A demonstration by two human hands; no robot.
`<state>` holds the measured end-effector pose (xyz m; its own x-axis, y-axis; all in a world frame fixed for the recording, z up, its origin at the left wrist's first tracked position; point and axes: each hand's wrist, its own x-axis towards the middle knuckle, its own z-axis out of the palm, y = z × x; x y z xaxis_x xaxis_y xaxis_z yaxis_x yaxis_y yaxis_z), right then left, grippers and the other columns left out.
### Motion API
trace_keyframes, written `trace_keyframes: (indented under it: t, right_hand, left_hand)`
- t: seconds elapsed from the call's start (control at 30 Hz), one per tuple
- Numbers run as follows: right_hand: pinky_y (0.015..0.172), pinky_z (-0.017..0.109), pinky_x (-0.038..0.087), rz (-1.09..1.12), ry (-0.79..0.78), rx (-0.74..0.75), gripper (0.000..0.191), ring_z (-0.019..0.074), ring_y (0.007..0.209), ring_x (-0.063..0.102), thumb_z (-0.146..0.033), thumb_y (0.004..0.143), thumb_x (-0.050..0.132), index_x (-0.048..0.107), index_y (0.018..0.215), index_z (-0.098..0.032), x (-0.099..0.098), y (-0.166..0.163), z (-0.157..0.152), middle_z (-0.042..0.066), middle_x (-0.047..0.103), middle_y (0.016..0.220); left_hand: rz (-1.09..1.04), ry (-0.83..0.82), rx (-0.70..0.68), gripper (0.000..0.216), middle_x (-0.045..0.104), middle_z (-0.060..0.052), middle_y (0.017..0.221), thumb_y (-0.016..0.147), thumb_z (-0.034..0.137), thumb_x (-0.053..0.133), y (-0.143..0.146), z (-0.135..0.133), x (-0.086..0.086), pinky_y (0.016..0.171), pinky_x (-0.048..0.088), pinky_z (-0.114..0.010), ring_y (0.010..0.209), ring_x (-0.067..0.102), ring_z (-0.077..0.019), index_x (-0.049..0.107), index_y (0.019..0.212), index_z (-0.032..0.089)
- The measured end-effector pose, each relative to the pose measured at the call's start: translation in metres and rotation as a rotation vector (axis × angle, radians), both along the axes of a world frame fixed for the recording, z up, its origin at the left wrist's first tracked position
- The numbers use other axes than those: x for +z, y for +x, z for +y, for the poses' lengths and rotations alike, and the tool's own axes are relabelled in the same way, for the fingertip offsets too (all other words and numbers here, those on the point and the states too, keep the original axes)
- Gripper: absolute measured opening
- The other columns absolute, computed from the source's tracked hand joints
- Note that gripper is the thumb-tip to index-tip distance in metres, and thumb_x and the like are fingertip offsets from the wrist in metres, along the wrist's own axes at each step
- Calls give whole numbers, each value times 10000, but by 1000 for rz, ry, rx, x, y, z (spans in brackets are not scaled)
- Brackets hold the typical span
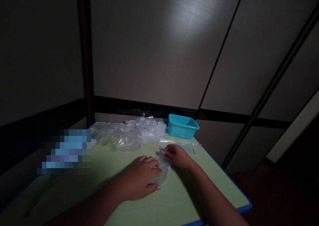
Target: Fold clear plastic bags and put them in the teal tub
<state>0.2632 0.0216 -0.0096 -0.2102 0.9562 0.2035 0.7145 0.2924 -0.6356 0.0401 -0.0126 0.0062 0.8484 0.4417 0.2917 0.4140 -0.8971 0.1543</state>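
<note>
1. Nearest the camera, two bare forearms are seen coming in from the bottom edge over a green tabletop point(174, 206) w/ a blue rim.
2. The left hand point(141, 181) is laid palm down, fingers point(152, 164) together and flat, pressed on the near part of a small clear plastic bag point(163, 168).
3. The bag is found lying flat on the tabletop at about its centre, between the two hands; its contents can't be told, light too dim.
4. The right hand point(178, 156) is set just beyond and to the right, fingertips pinched together on the bag's far end, approx. at its top edge.
5. Just past the right hand, a strip of clear film point(181, 144) is seen lying flat on the tabletop, towards the right edge.
6. Further back, a loose crumpled heap of clear plastic bags point(129, 133) is spread across the far left and middle of the tabletop, well apart from the hands.
7. At the far right corner, a teal plastic tub point(183, 126) is stood upright, just beside the heap; its inside isn't visible.
8. At the left, a blurred-out patch is seen at the tabletop's edge.
9. Behind everything, pale wall panels point(159, 53) w/ dark frames are seen, lit by one bright patch.
</note>
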Motion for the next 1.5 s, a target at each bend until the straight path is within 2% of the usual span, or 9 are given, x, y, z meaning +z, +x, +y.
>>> trace_keyframes:
  t: [0.23,0.47,0.67,0.87,1.17,1.37,1.5]
  right_hand:
    - [482,192,309,1,-93,46,213,93,545,414,-340,715,620,577,757,-135,7,1,-9,-30,515,613]
    - [507,200,287,-115,-104,8,158,105,588,423,-191,606,678,589,726,-140,9,0,-11,-28,537,643]
    - [514,214,268,-177,-88,-49,167,111,587,418,-200,606,679,597,736,-134,12,-4,-12,-20,535,640]
    - [515,216,261,-174,-67,-54,155,112,588,419,-229,617,682,585,703,-144,12,-4,-13,-17,538,641]
    - [493,204,294,-10,-61,22,187,97,550,390,-306,769,534,502,658,-160,9,-4,-10,-32,469,584]
    - [485,192,298,79,-41,96,219,89,545,373,-351,755,551,469,660,-171,10,-5,-11,-47,431,584]
    - [511,197,308,89,13,80,197,94,565,388,-325,770,537,472,665,-170,10,-8,-10,-39,458,610]
  left_hand:
    - [2,-8,-12,392,546,-23,1093,764,378,630,-2,0,0,913,345,-375,1025,470,-243,526,1137,317]
    - [-21,-28,-10,424,525,-25,1142,770,362,623,-2,0,0,929,348,-373,1068,445,-246,506,1175,324]
    - [-22,-50,-56,383,536,-3,1165,790,398,600,-2,2,0,951,330,-372,1078,449,-236,527,1161,344]
    - [-26,-62,-37,390,557,-14,1121,785,367,608,-3,4,-1,932,342,-362,1043,474,-232,527,1165,328]
    - [-7,-34,-41,408,565,-18,1122,772,361,609,-4,3,0,923,345,-368,1041,486,-237,525,1169,325]
    - [-11,-18,-43,411,561,-21,1153,778,369,601,-5,6,-2,937,336,-378,1055,488,-239,522,1179,320]
    - [1,-29,-36,455,534,-29,1226,799,403,580,-5,11,-7,987,294,-408,1121,463,-247,476,1235,322]
